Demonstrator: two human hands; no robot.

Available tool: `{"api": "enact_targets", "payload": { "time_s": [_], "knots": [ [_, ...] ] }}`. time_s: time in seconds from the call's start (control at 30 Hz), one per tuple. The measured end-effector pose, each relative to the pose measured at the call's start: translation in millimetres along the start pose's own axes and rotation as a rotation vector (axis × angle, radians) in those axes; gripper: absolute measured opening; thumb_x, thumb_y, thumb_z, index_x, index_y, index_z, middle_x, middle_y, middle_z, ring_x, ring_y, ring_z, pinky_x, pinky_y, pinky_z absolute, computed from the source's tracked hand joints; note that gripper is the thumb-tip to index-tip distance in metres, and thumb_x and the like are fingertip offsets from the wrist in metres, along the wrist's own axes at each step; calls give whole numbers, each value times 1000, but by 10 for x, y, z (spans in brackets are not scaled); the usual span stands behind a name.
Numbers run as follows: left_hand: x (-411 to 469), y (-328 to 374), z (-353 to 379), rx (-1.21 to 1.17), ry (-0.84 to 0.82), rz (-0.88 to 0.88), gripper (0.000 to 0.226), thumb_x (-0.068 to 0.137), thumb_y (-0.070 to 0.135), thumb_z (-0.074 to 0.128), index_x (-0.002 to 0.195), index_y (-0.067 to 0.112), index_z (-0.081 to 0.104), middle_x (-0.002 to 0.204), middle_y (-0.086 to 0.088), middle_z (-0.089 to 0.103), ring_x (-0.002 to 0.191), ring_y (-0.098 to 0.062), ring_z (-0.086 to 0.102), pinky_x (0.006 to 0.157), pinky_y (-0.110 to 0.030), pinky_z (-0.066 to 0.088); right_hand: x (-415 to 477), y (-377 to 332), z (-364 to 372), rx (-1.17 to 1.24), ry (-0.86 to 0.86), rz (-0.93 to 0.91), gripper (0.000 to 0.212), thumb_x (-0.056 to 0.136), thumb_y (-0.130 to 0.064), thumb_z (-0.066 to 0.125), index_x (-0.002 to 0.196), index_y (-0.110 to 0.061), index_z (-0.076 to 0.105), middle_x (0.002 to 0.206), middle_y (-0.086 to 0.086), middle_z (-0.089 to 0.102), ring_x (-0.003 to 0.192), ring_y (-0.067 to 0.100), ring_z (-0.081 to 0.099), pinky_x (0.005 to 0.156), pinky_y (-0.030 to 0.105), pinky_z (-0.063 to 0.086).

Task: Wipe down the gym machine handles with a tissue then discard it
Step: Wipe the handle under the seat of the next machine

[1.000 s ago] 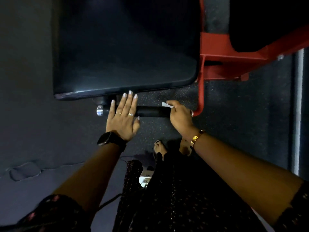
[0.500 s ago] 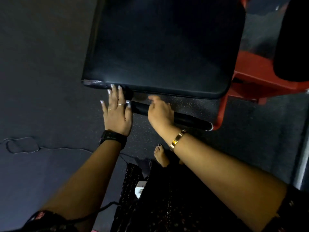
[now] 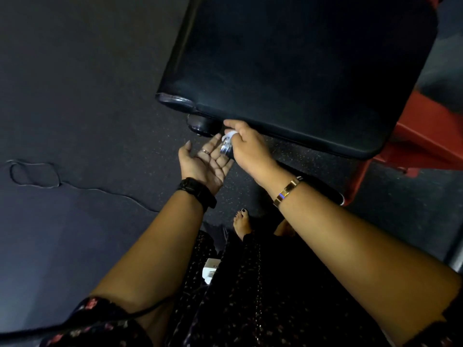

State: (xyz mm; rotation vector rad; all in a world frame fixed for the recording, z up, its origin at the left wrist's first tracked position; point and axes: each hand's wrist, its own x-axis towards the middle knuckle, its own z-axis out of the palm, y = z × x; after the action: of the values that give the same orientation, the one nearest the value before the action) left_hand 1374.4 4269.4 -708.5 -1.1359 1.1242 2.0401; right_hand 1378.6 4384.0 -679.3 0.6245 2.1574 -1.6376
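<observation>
view looking down at 2 bare arms beside a gym machine. the right hand [image 3: 246,149] curls its fingers round a small crumpled white tissue [image 3: 230,134] and presses it onto the chrome-capped end of a black cylindrical machine handle [image 3: 322,187]. the handle runs from under that hand down to the right, toward a red metal frame [image 3: 423,139]. the left hand [image 3: 204,165] lies palm up just beside the chrome cap, fingers loosely spread and holding nothing; whether they touch the cap cannot be told. a wide black padded seat [image 3: 300,71] sits just above both hands. the step in hand appears to be wiping the handle's end. next, the tissue likely needs carrying to any unwiped handle, or to a bin; no bin is in view.
</observation>
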Motion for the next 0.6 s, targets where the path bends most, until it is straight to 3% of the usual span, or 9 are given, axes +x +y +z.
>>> {"api": "enact_targets", "payload": {
  "time_s": [0.1, 0.2, 0.27, 0.33, 0.43, 0.5, 0.6],
  "knots": [
    [-37, -20, 40, -69, -45, -19, 73, 95, 57, 22, 91, 5, 72, 86, -11, 73, 80, -22, 70, 73, -30, 57, 15, -26, 73, -272, -49, -197, 42, 96, -8, 41, 136, -13, 51, 130, 16, 58, 121, 31, 52, 101, 41, 42],
    [-58, 8, 99, -132, -66, -51, 68, 93, 59, 27, 107, 4, 64, 105, -15, 69, 102, -27, 64, 98, -35, 46, 0, -19, 91, -562, -164, -403, 42, 94, -9, 46, 136, -9, 50, 132, 15, 55, 126, 30, 45, 114, 35, 24],
    [-52, 32, 93, -145, -72, -75, 71, 93, 62, 28, 106, 2, 63, 106, -16, 68, 104, -28, 61, 106, -36, 39, -22, 17, 62, -776, -238, -575, 43, 91, -5, 48, 133, -6, 52, 129, 14, 56, 127, 29, 44, 117, 32, 13],
    [-35, 51, 94, -150, -82, -98, 74, 92, 64, 27, 104, 1, 64, 108, -16, 66, 103, -27, 60, 111, -35, 36, -56, 74, -3, -975, -282, -752, 48, 83, 2, 45, 129, -4, 55, 127, 13, 57, 127, 29, 45, 118, 36, 16],
    [-26, 72, 83, -131, -101, -94, 76, 93, 66, 22, 110, 2, 60, 107, -13, 64, 98, -24, 61, 101, -30, 42, -87, 214, -123, -1051, -224, -954, 49, 76, 4, 41, 121, 2, 59, 120, 17, 61, 118, 34, 55, 108, 45, 39],
    [-7, 66, 63, -120, -130, -97, 79, 92, 68, 20, 119, 4, 57, 104, -14, 66, 95, -23, 64, 92, -28, 49, -97, 276, -124, -1018, -139, -938, 44, 79, 3, 44, 119, 1, 60, 120, 14, 61, 117, 32, 55, 98, 45, 47],
    [2, 58, 48, -71, -110, -90, 81, 92, 68, 18, 122, 4, 57, 98, -16, 70, 86, -24, 68, 73, -28, 55, -73, 137, -13, -910, -171, -652, 36, 83, 0, 57, 119, -3, 58, 122, 11, 55, 120, 30, 46, 89, 46, 51]
  ]
}}
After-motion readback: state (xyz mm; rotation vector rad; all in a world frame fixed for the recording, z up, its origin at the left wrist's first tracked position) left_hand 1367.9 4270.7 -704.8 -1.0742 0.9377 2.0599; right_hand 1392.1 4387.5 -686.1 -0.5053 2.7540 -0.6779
